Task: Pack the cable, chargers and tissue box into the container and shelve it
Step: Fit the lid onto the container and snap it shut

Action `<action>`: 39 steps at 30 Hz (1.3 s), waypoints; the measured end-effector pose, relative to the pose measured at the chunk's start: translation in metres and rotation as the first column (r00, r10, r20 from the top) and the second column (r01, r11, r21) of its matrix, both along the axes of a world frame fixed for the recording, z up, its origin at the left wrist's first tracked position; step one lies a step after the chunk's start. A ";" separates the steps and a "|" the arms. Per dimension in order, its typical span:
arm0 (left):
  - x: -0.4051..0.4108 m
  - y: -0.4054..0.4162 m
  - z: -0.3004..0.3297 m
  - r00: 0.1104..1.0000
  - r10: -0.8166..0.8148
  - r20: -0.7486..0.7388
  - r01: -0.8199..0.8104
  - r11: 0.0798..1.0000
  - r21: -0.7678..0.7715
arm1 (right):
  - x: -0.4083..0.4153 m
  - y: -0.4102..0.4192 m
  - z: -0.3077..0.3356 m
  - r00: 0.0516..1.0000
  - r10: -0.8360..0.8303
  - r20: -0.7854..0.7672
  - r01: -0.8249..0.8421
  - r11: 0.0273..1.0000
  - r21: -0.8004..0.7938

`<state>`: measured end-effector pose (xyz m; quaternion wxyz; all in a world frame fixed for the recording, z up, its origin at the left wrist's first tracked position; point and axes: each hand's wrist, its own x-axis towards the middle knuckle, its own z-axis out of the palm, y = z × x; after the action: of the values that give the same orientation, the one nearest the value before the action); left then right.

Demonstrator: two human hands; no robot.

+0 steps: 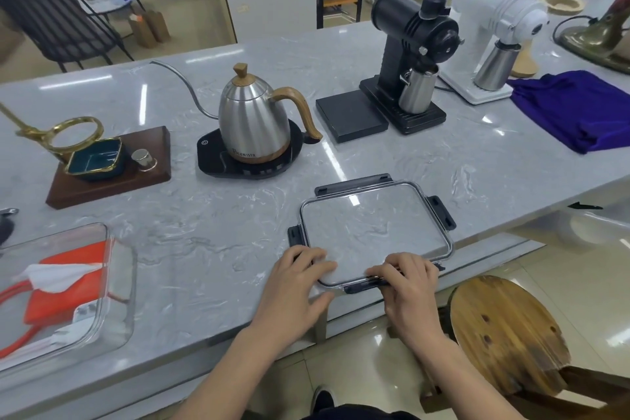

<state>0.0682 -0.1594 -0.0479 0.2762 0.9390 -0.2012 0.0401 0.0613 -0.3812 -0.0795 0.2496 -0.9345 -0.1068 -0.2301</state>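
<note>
A: Hands first — where are yours?

B: Both rest on a clear lid (pixel 376 232) lying flat near the front edge of the counter (pixel 211 249), right of centre. My left hand (pixel 300 283) lies on the lid's near left corner, fingers spread and loose, gripping nothing. My right hand (pixel 407 286) is at the lid's near edge, fingers curled over the black latch (pixel 361 287) there; I cannot tell whether they pinch it or only press on it.

A: Where is the container?

B: The clear container (pixel 119 269) sits open at the counter's front left corner, well apart from the lid. Inside lies an orange tissue box (pixel 64 286) with a white tissue (pixel 54 278) poking out, and an orange cable (pixel 20 339) loops beside it. A white piece shows near the container's near side, too blurred to name.

A: Anything else on the counter?

B: Toward the back edge stand a steel kettle (pixel 252 119) on a black base, a black grinder (pixel 409 44) and a white grinder (pixel 494 31). A purple cloth (pixel 572 109) lies at the right end. A wooden stool (pixel 504 331) stands on the floor by my right arm.
</note>
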 end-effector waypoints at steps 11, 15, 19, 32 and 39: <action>0.005 0.007 0.015 0.994 0.089 0.066 -0.062 0.939 -0.339 | -0.001 0.008 0.033 0.969 0.045 0.242 -0.061 0.996 0.061; 0.009 0.006 0.023 0.995 0.101 0.010 -0.086 0.893 -0.442 | 0.001 0.012 0.048 0.950 0.047 0.309 -0.072 0.995 0.073; 0.013 0.008 0.026 0.995 0.096 -0.027 -0.096 0.858 -0.505 | 0.004 0.012 0.063 0.924 0.074 0.375 -0.108 0.991 0.072; 0.008 0.001 0.067 0.952 0.295 0.075 -0.172 0.723 -0.669 | 0.016 0.031 0.116 0.805 0.056 0.591 -0.178 0.973 0.150; -0.003 0.016 0.089 0.915 0.402 0.048 -0.275 0.704 -0.655 | 0.017 0.033 0.114 0.829 0.088 0.552 -0.211 0.963 0.165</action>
<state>0.0656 -0.1438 0.0411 0.5444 0.8022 -0.0244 0.2439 0.0781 -0.3483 0.0345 0.3280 -0.7872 -0.2200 -0.4738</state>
